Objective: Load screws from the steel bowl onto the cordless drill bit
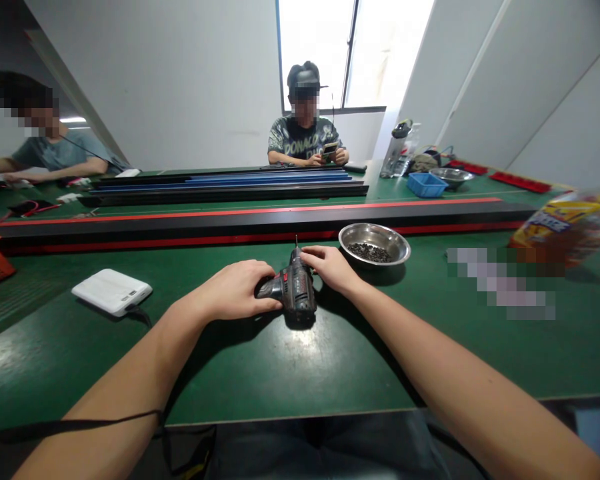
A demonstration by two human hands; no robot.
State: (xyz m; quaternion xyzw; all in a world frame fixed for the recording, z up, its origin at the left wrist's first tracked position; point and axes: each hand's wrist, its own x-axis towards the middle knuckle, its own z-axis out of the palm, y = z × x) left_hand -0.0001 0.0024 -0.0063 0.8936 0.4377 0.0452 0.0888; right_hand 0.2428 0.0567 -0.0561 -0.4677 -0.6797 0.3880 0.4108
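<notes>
The cordless driver [296, 290] lies on its side on the green worktop [290, 373], just left of the steel bowl [397, 248], its thin bit pointing towards the long black-and-red rail [180, 230] that runs behind the bowl. The left hand [237, 290] has its grip closed round the driver's handle. The right hand [330, 267], between the driver and the bowl, has its fingertips at the nose of the tool. Whether they pinch the chuck or only rest on it I cannot tell, as the knuckles hide the contact.

The driver looks rigid, dense and tail-heavy with its battery, so the moulded handle is probably the surest hold, with the nose steadied. The bit seems slim and easily knocked.

Small dark screws [375, 252] lie in the bowl. A white power bank [113, 291] sits far left of the bowl.
</notes>
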